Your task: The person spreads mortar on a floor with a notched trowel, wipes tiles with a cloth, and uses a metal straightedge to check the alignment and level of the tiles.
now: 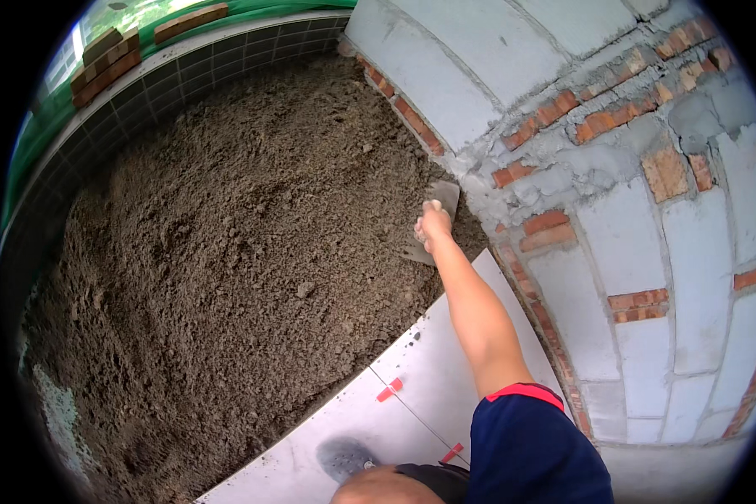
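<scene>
The right hand [433,225] is closed around the handle of a trowel [448,196] — its grey blade at the right edge of the brown, crumbly mix [252,218], just beside the block wall [630,235]. Pale floor tiles [437,361] lie on the near side — two red wedges [390,390] along their joint (the left hand is out of view, its state impossible to tell).
</scene>
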Demonstrator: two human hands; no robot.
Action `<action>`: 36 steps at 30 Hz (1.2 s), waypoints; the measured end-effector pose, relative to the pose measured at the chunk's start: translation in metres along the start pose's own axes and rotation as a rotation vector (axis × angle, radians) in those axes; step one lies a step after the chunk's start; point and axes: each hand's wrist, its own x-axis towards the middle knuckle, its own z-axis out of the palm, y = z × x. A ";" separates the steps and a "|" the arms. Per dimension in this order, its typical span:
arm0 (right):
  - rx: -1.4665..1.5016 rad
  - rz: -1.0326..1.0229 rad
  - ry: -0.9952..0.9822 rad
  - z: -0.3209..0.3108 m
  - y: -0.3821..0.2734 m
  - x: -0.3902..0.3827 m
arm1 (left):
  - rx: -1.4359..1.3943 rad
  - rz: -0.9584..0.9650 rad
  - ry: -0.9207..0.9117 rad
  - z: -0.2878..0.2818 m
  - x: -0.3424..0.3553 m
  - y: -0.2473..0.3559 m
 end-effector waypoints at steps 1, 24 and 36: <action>0.046 0.021 0.025 -0.010 0.003 -0.004 | 0.019 0.004 -0.011 0.001 0.002 0.000; -1.927 -0.447 -0.080 -0.186 -0.018 0.003 | 0.161 0.100 0.280 0.060 0.031 -0.045; -1.157 -0.656 0.284 -0.224 0.034 -0.042 | 0.364 0.059 0.308 0.052 0.024 -0.030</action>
